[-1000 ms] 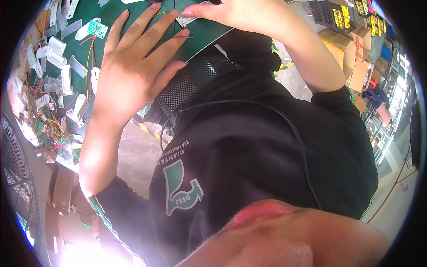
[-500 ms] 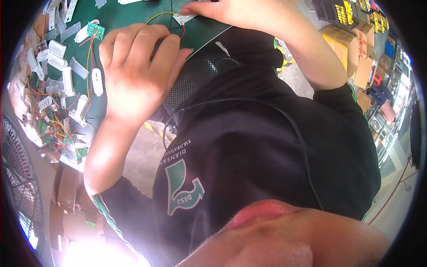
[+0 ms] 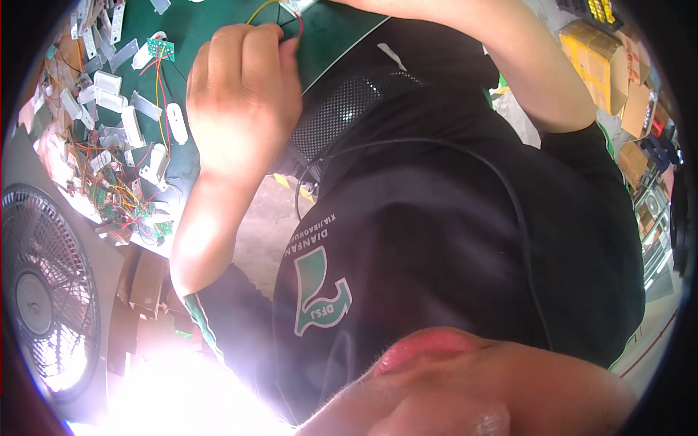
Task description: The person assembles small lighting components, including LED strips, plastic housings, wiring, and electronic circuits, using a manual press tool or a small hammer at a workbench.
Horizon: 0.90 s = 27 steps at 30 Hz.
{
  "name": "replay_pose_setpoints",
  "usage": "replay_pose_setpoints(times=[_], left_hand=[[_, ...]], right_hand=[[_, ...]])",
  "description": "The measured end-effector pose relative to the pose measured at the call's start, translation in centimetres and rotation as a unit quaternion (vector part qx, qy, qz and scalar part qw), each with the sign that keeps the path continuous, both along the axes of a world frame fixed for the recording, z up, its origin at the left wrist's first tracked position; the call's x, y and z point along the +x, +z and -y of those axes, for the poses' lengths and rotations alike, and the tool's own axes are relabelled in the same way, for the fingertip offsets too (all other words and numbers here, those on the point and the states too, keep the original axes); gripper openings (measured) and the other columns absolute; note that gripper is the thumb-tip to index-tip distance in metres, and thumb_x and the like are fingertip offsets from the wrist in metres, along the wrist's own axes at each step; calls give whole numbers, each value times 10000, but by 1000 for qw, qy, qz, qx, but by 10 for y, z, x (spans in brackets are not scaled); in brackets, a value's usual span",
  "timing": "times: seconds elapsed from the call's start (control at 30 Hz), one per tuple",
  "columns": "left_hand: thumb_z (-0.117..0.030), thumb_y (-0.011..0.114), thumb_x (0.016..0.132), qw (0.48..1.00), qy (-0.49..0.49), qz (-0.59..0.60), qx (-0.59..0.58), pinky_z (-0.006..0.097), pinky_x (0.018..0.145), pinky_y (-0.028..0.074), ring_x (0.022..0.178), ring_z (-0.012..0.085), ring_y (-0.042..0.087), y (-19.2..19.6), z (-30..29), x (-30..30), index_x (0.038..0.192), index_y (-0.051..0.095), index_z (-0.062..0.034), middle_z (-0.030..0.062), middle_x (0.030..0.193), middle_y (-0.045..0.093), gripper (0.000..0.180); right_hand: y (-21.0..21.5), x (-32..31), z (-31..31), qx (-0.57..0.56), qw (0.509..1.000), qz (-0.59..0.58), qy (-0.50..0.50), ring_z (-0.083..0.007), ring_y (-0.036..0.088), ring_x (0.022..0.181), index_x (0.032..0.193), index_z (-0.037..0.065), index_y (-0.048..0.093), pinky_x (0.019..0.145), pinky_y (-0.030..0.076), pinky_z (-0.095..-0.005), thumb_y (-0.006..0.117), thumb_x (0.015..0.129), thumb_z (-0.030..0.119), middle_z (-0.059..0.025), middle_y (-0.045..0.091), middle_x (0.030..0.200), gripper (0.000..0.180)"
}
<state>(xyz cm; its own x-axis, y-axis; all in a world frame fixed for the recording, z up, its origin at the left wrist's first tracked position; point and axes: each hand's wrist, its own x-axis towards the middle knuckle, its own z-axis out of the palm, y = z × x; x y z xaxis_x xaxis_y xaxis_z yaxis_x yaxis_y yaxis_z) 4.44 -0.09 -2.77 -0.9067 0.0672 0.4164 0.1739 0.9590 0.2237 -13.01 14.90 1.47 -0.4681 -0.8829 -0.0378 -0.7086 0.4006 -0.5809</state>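
My left hand [image 3: 243,91] is over the green table top [image 3: 327,40], fingers curled and thumb pressed in against them. Thin yellow and red wires [image 3: 301,27] run from its fingertips to a small white part [image 3: 298,6] at the upper edge. What lies inside the fingers is mostly hidden. My right hand [image 3: 382,6] reaches in beside that white part, but the picture's edge cuts off its fingers. To the left of my left hand lie a small green circuit board [image 3: 161,49] with wires and a white oval housing [image 3: 177,123].
Several white housings and clear plastic pieces [image 3: 109,91] cover the table's left side, with a tangle of wired circuit boards [image 3: 120,200] nearer me. A large fan [image 3: 47,291] stands at the lower left. Cardboard boxes [image 3: 592,62] are stacked at the right. My lap is by the table edge.
The whole view has shifted, so the table and both hands sit higher and further right. My left fingers have drawn closer together. More of my right hand is now cut off.
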Motion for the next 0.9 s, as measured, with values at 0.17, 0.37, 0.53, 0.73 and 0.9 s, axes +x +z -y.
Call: replay_pose_setpoints(times=[0.17, 0.37, 0.53, 0.73, 0.9], left_hand=[[-118, 789, 842, 997, 28, 63, 44, 373, 530, 506, 638, 269, 629, 14, -11, 6, 971, 640, -69, 67, 871, 618, 204], [-87, 768, 859, 995, 30, 69, 64, 373, 511, 498, 600, 276, 632, 11, -9, 5, 961, 645, -63, 68, 775, 612, 162], [-60, 764, 835, 993, 22, 64, 99, 388, 576, 474, 641, 274, 603, 15, -11, 1, 916, 664, -67, 59, 762, 605, 129], [-50, 772, 808, 995, -41, -25, 93, 384, 676, 437, 678, 254, 575, 4, -6, -7, 881, 695, -83, 32, 761, 606, 111], [-46, 764, 821, 989, -12, -1, 150, 372, 679, 436, 687, 232, 604, 14, -9, -6, 876, 695, -91, 24, 751, 623, 99]], right_hand=[[-6, 7, -1, -6, 1000, -23, -16, -427, 690, 870, 978, -21, 594, 747, 543, -499, 728, 886, 176, -227, 695, 878, 256], [5, 6, -2, 34, 999, -6, -5, -415, 694, 858, 983, -25, 585, 738, 548, -493, 713, 898, 168, -218, 693, 879, 247], [5, 5, -1, 32, 999, -1, 11, -412, 692, 866, 991, -33, 575, 746, 551, -494, 706, 899, 156, -217, 689, 891, 247], [-5, 4, -1, 15, 1000, -19, 6, -412, 690, 867, 993, -29, 575, 751, 548, -495, 712, 900, 165, -211, 693, 903, 255], [-4, 4, -2, 17, 999, -28, 11, -415, 688, 873, 990, -28, 575, 758, 543, -496, 717, 901, 173, -211, 693, 906, 261]])
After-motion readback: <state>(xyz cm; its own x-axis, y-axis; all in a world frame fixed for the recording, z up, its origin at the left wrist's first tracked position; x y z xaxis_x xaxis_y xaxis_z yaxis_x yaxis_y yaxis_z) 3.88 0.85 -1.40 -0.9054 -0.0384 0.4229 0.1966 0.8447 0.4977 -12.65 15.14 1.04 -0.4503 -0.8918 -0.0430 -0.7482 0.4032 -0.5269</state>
